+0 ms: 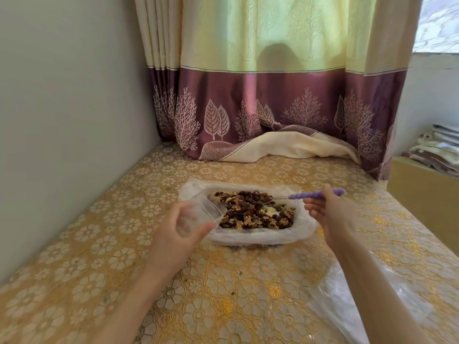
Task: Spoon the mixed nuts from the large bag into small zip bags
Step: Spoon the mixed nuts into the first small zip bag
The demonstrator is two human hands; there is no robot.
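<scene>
The large clear bag (pixel 250 238) lies open on the table, its rim rolled down around a heap of mixed nuts (pixel 253 211). My left hand (pixel 180 228) holds a small clear zip bag (pixel 205 208) at the large bag's left edge, with its open mouth tilted toward the nuts. My right hand (pixel 327 213) grips the purple handle of a spoon (pixel 314 194). The spoon's metal bowl rests in the nuts near the heap's far right side.
The table (pixel 173 294) carries a yellow floral cover. More clear plastic bags (pixel 347 301) lie at the front right under my right forearm. A purple and cream curtain (pixel 273 115) drapes onto the table's back. A wall runs along the left. Folded cloths (pixel 439 152) are stacked at far right.
</scene>
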